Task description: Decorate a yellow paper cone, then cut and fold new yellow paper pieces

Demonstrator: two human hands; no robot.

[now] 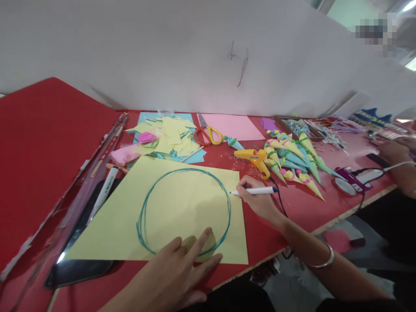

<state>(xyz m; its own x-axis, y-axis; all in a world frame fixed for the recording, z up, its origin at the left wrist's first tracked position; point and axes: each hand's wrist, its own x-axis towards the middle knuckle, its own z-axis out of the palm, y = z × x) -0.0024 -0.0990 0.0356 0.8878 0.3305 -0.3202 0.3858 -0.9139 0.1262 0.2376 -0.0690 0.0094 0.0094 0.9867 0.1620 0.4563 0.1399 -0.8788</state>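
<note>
A large pale yellow sheet (pixel 120 208) lies on the red table, with a big rough circle in blue-green marker drawn on it. My left hand (pixel 183 264) rests with spread fingers on the sheet's lower edge, over the bottom of the circle, holding nothing. To the right of the circle, my right hand (pixel 255 197) grips a white marker (pixel 260 190) with a dark blue end. Its tip points left, near the sheet's right edge; whether it touches the paper I cannot tell.
Behind the sheet are yellow paper scraps (pixel 172 132), scissors (pixel 208 134) and pink paper (pixel 234 125). A yellow glue gun (pixel 255 160) lies beside several paper cones (pixel 289 151). Another marker (pixel 105 190) is at left. Another person's hand (pixel 396 156) is at far right.
</note>
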